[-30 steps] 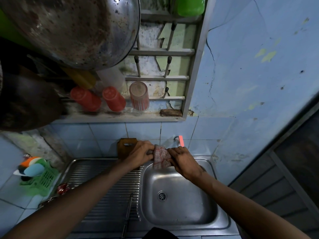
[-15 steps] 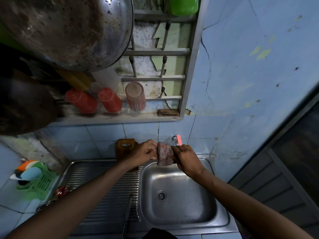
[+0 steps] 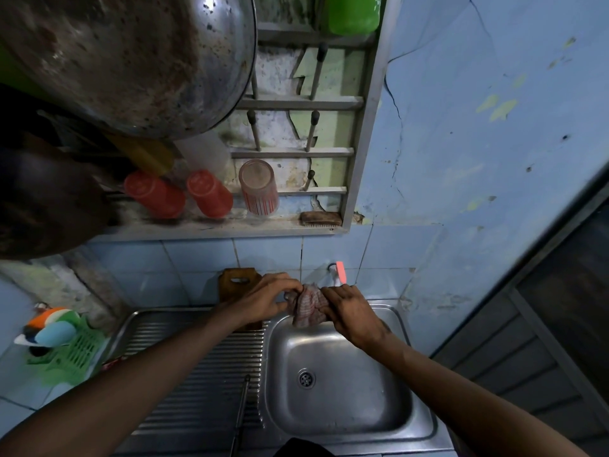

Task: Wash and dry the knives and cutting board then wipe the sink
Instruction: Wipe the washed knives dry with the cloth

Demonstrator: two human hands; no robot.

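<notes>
A red-checked cloth (image 3: 307, 309) hangs bunched over the far rim of the steel sink (image 3: 349, 420). My left hand (image 3: 267, 300) pinches its left edge and my right hand (image 3: 349, 311) grips its right side. The brown wooden cutting board (image 3: 235, 282) leans upright against the blue tiles just behind my left hand. A dark knife (image 3: 242, 407) lies on the ribbed drainboard (image 3: 197, 367), pointing toward me. The basin holds only its drain (image 3: 306, 378).
A tap with a pink handle (image 3: 339, 271) juts from the wall above the cloth. A green basket (image 3: 71, 351) with sponges sits at left. Overhead, a shelf carries red cups (image 3: 209, 194) and a glass (image 3: 258, 188); a large metal pan (image 3: 131, 57) hangs close above.
Both hands have kept the cloth between them near the tap and shifted it slightly; it now hangs a little lower over the sink's rim. The view drifted slightly.
</notes>
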